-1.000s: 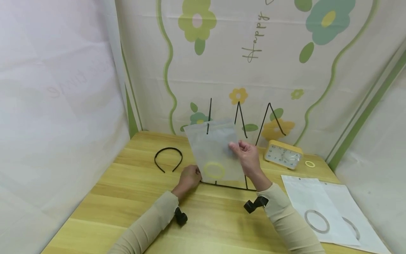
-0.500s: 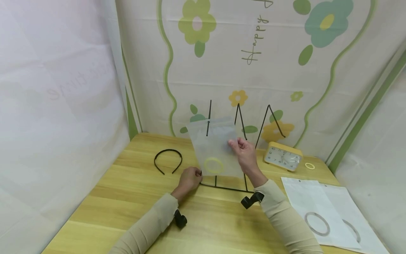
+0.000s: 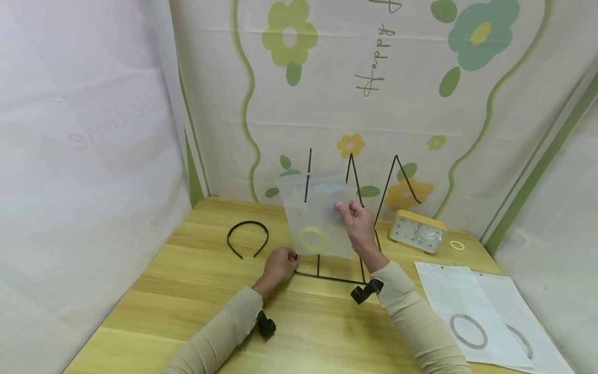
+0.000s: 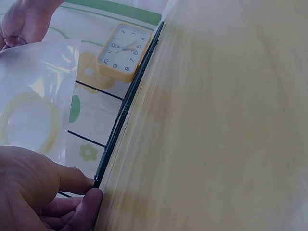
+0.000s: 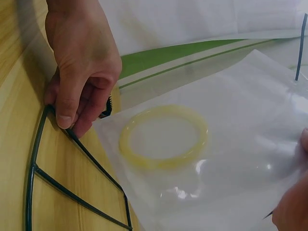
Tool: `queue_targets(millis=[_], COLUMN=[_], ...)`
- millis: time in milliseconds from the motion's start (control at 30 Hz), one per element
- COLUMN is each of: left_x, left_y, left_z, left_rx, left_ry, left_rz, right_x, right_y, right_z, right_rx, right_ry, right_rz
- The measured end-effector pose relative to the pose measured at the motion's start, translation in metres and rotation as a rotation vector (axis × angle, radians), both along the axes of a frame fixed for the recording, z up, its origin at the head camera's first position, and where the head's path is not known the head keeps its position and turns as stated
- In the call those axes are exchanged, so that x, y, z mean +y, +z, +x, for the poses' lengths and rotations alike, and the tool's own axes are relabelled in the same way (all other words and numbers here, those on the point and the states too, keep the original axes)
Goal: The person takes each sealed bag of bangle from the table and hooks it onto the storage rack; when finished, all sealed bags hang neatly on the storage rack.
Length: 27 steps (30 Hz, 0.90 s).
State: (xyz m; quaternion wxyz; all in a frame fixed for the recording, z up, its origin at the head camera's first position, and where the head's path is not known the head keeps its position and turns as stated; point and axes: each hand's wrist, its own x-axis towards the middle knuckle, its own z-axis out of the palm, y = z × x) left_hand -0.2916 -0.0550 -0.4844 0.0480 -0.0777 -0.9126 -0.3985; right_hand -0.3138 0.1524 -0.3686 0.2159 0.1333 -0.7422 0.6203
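A frosted plastic bag (image 3: pixel 315 208) with a yellow ring (image 3: pixel 313 239) inside stands in front of a black wire rack (image 3: pixel 329 279). The leftmost hook appears to pass through the hole near the bag's top, its tip showing in front. My right hand (image 3: pixel 361 226) pinches the bag's right edge between thumb and fingers. Low on the left, my left hand (image 3: pixel 279 266) grips the corner of the rack's base. In the left wrist view, thumb and finger of that hand (image 4: pixel 43 187) close on the end of the base bar (image 4: pixel 127 103).
A black headband (image 3: pixel 247 223) lies left of the rack. Behind on the right stand a yellow alarm clock (image 3: pixel 417 231) and a small pale yellow ring (image 3: pixel 457 245). Two white bags (image 3: pixel 448 291), each with a grey ring, overlap at the table's right edge.
My right hand has shifted slightly up and left with the bag, whose top sits higher along the left hook. My left hand has stayed on the rack's base.
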Motion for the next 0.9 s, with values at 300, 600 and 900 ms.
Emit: queue_targets(millis=[300,600,900], left_x=[-0.001,0.000,0.000], left_y=[0.000,-0.001,0.000], left_z=[0.000,-0.001,0.000], left_rx=[0.002,0.026,0.007], left_ry=[-0.008,0.000,0.021], left_rz=[0.007,-0.013,-0.012], right_x=[-0.002,-0.003,-0.008], right_y=[-0.004,-0.002,-0.001], right_z=[-0.008,-0.014,-0.026], right_rx=[0.026,-0.023,-0.098], right_ry=[-0.006,-0.032,-0.027], right_rz=[0.021,0.071,0.013])
